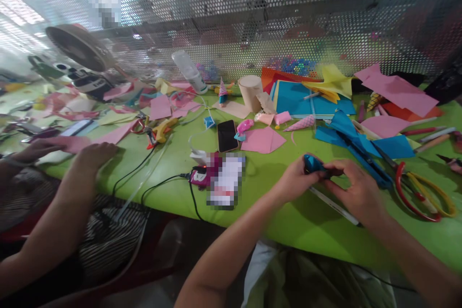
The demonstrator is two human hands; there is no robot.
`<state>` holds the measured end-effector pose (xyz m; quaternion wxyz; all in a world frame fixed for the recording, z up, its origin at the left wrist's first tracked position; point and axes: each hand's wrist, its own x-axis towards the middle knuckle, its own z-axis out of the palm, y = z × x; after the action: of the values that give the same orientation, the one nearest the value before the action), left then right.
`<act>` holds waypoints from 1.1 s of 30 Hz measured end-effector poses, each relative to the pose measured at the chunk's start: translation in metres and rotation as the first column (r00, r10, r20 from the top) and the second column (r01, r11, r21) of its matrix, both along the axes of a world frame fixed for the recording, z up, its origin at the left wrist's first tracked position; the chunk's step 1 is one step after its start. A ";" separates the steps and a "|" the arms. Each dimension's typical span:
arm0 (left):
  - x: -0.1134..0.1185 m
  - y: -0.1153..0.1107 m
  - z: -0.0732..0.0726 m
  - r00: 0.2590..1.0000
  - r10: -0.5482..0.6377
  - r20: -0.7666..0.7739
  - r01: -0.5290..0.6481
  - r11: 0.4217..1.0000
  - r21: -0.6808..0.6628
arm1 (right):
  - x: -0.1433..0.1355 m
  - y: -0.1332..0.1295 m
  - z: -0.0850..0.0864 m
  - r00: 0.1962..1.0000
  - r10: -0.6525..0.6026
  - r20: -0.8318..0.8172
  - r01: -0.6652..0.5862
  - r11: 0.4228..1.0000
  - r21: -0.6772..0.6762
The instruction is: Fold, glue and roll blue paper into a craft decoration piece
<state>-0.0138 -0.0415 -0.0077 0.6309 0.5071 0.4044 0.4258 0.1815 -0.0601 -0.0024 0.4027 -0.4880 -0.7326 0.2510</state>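
Observation:
Close above the green table's front edge, my left hand [294,179] is closed around a small folded blue piece [312,163], which looks like paper or foam sheet. My right hand [359,191] meets it from the other side, its thumb and fingers pinched at the darker end of the same piece. The fingertips hide part of it. Beneath the hands lies a white pen [335,208]. To the right are scissors [420,195] with red and yellow handles and a long dark blue tool [364,161], partly among cut blue sheets [393,146].
Left of my hands lie a lit phone [226,183], a dark phone [227,135] and a pink device [198,178] with cables. Further back stand a paper roll [250,91] and a bottle [190,71] before a perforated metal screen [231,9]. A co-worker's hand [96,154] rests at left.

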 end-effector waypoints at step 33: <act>-0.005 -0.004 0.013 1.000 0.004 -0.014 -0.005 0.997 -0.082 | 0.005 -0.001 -0.011 0.980 -0.001 0.200 -0.017 0.996 0.090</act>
<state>-0.0193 -0.0456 0.0054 0.6474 0.4826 0.4270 0.4069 0.1867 -0.0616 -0.0135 0.3478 -0.4889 -0.7820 0.1686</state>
